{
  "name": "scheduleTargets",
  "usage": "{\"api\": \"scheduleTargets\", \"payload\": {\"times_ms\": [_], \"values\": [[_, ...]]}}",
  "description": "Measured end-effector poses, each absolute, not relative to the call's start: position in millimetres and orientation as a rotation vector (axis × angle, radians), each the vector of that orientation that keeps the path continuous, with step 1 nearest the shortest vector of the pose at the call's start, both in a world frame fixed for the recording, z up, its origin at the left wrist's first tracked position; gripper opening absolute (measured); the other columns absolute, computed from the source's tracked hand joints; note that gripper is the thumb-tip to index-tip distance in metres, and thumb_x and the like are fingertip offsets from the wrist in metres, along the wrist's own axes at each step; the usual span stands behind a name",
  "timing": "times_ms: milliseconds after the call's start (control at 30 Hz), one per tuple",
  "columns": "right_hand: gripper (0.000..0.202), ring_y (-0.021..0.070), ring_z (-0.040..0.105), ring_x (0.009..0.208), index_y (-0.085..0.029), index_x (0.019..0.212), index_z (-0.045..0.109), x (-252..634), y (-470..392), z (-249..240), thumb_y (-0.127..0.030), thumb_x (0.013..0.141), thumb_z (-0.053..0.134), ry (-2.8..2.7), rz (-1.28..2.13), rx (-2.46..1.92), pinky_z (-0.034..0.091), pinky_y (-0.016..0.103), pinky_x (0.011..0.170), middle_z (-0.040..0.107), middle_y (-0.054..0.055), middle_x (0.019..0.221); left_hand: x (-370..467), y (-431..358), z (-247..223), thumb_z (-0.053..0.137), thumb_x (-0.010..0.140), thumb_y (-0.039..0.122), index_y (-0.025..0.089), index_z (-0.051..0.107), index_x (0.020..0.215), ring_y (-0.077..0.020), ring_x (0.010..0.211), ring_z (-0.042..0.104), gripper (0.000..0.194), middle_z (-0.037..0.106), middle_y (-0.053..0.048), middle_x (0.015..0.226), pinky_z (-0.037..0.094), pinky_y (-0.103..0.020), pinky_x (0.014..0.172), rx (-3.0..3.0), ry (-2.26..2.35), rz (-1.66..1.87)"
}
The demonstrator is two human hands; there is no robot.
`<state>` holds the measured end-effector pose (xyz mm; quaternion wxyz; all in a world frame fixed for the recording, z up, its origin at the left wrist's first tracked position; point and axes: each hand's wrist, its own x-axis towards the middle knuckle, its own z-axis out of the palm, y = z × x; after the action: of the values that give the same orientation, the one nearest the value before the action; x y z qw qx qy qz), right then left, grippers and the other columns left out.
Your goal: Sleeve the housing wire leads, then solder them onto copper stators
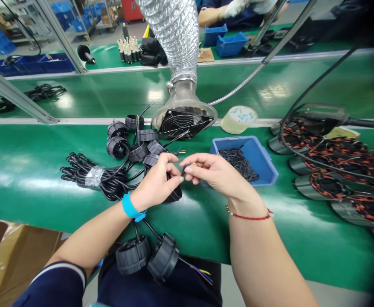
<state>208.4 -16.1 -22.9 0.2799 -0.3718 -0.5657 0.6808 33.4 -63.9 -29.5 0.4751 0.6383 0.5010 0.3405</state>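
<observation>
Over the green bench my left hand (159, 179) is closed, pinching thin wires of a black cable; a black cable cap (175, 194) shows partly beneath it. My right hand (210, 170) meets it fingertip to fingertip, pinching the thin wires (190, 164), of which a yellow end and a dark piece show. Right of the hands stands a blue bin (263, 164) holding many short black tubes (238, 164). On the left lies a bundle of black cables (113, 179) wrapped in clear film, with several round black caps (116, 147) and bare wire ends.
A fume hood with a fan (185, 121) hangs behind the hands, beside a tape roll (239, 119). Copper-wound metal rings (327, 185) crowd the right. Two capped cables (163, 258) hang over the front edge. A gloved co-worker's hand (236, 7) shows across the bench.
</observation>
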Motion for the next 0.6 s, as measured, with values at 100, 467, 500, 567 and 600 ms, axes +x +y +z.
{"api": "scheduleTargets", "payload": {"times_ms": [100,467,500,567,600], "values": [[0.02,0.0084,0.053,0.053,-0.017,0.079,0.065,205,-18,-24,-0.035,0.074,0.07,-1.587,1.8,-1.001,0.044,0.022,0.052,0.062,-0.001,0.062,34,-64,-29,0.054,0.084,0.016,0.02,0.035,0.107,-0.0118,0.074,0.055,0.03,0.055,0.004,0.076,0.043,-0.027,0.074,1.555,1.23,0.831],[0.027,0.0125,0.057,0.058,-0.018,0.098,0.063,249,2,-32,-0.036,0.078,0.062,-1.577,1.35,-1.404,0.047,0.026,0.058,0.066,0.002,0.07,37,-66,-32,0.053,0.084,0.014,0.015,0.04,0.117,-0.0171,0.087,0.057,0.035,0.061,-0.006,0.092,0.044,-0.032,0.083,1.897,1.395,0.878],[0.02,0.0134,0.057,0.06,-0.018,0.092,0.064,257,7,-37,-0.033,0.079,0.058,-1.602,1.155,-1.563,0.047,0.027,0.06,0.066,0.004,0.072,37,-67,-30,0.054,0.084,0.014,0.015,0.044,0.115,-0.0191,0.091,0.056,0.032,0.061,-0.009,0.097,0.044,-0.034,0.084,2.0,1.41,0.882],[0.013,0.016,0.058,0.063,-0.018,0.083,0.065,270,16,-50,-0.026,0.079,0.056,-1.715,0.849,-1.839,0.047,0.031,0.063,0.067,0.006,0.075,36,-72,-21,0.053,0.086,0.016,0.015,0.054,0.102,-0.0212,0.092,0.054,0.016,0.061,-0.01,0.096,0.043,-0.035,0.083,2.182,1.346,0.893],[0.013,0.0171,0.059,0.065,-0.018,0.083,0.066,274,19,-57,-0.024,0.077,0.056,-1.771,0.782,-1.916,0.047,0.032,0.065,0.068,0.006,0.076,36,-75,-15,0.051,0.088,0.018,0.016,0.057,0.094,-0.0207,0.09,0.055,0.008,0.063,-0.009,0.091,0.043,-0.035,0.082,2.242,1.227,0.85]]}}
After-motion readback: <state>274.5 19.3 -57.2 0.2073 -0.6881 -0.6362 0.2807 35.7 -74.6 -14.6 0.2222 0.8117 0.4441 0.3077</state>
